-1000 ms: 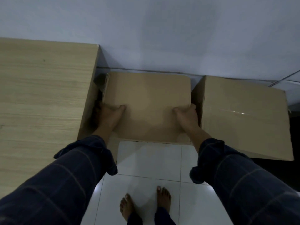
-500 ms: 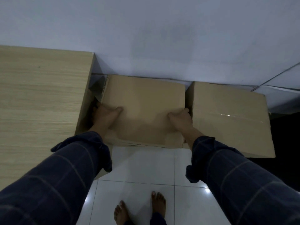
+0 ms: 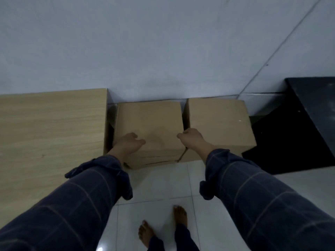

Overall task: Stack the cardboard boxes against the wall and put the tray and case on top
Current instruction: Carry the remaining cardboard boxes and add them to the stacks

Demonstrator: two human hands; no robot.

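Observation:
A plain cardboard box (image 3: 150, 120) sits against the white wall, on top of another cardboard box (image 3: 155, 161) whose front edge shows beneath it. My left hand (image 3: 127, 144) holds its near left corner, thumb on top. At the near right corner is my right hand (image 3: 192, 141), fingers curled into the gap beside it. A second cardboard box (image 3: 219, 120) stands just to the right, almost touching. No tray or case is in view.
A light wooden tabletop (image 3: 50, 127) flanks the boxes on the left, close to my left wrist. A black surface (image 3: 308, 127) lies to the right. White floor tiles (image 3: 163, 185) and bare feet (image 3: 163, 227) are below.
The view has pulled back and upward, so the boxes look smaller and farther away. Both hands have slid toward the box's near corners and still hold it.

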